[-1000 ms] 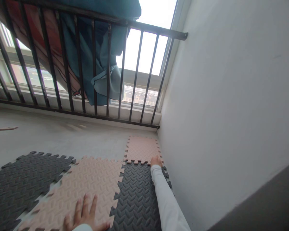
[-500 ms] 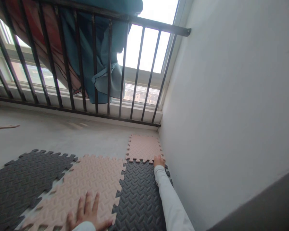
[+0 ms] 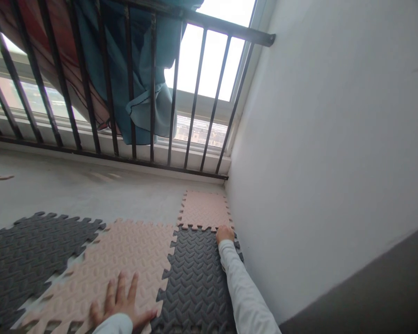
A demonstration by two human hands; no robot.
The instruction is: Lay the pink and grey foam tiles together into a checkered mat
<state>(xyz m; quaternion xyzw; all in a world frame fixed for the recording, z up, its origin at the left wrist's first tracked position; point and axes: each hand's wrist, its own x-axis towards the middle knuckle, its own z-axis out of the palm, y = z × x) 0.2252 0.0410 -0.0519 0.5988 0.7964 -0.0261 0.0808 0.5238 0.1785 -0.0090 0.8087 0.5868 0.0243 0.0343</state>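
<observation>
My left hand (image 3: 121, 301) lies flat with fingers spread on a large pink foam mat tile (image 3: 132, 250). Along that tile's right side runs a black foam tile (image 3: 197, 278) with a raised leaf-like tread. At the black tile's far edge, my right hand (image 3: 225, 233) is curled into a fist. It presses on the toothed seam where a smaller-looking pink tile (image 3: 205, 208) meets the black one, close to the wall. The knuckles face forward and the fingertips are hidden, but no object shows in the fist.
Another black tile (image 3: 38, 250) lies at the left, with a gap of floor between it and the large pink tile. A white wall (image 3: 327, 139) rises on the right. Behind stands a dark metal railing (image 3: 167, 164) with a blue-and-red cloth (image 3: 118, 93) before the window.
My right hand has curled from extended fingers into a fist at the seam. The whole view has shifted slightly; my left hand stays flat on the pink tile.
</observation>
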